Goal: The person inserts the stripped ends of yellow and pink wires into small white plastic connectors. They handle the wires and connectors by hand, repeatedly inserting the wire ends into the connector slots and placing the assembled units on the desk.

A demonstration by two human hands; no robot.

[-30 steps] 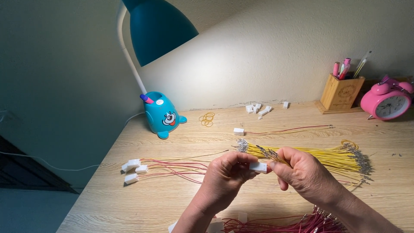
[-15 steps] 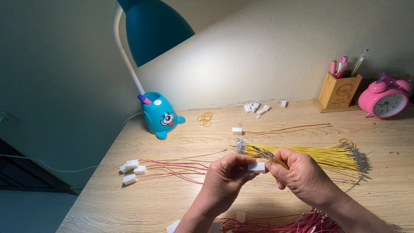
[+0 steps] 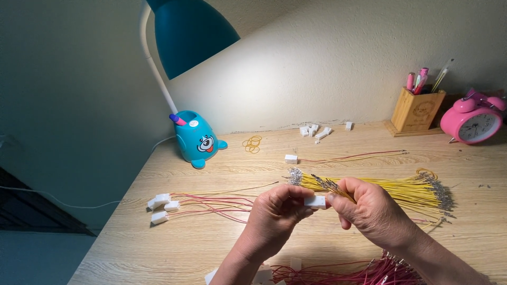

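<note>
My left hand (image 3: pixel 277 214) and my right hand (image 3: pixel 369 211) meet above the wooden desk (image 3: pixel 222 169). Between their fingertips they pinch a small white plastic connector (image 3: pixel 316 201). My right hand also holds a thin yellow wire (image 3: pixel 338 190) that runs to the connector. Just behind the hands lies a bundle of yellow wires (image 3: pixel 391 187) with metal tips. A bundle of red wires (image 3: pixel 348 272) lies at the desk's near edge, below my wrists.
Finished white connectors with red and yellow wires (image 3: pixel 169 203) lie at left. A blue lamp with a cartoon base (image 3: pixel 198 140), yellow rubber bands (image 3: pixel 252 143), loose white connectors (image 3: pixel 317 130), a wooden pen holder (image 3: pixel 417 108) and a pink alarm clock (image 3: pixel 472 121) line the back.
Both hands stay together on the connector with only small finger movements. The view has shifted slightly.
</note>
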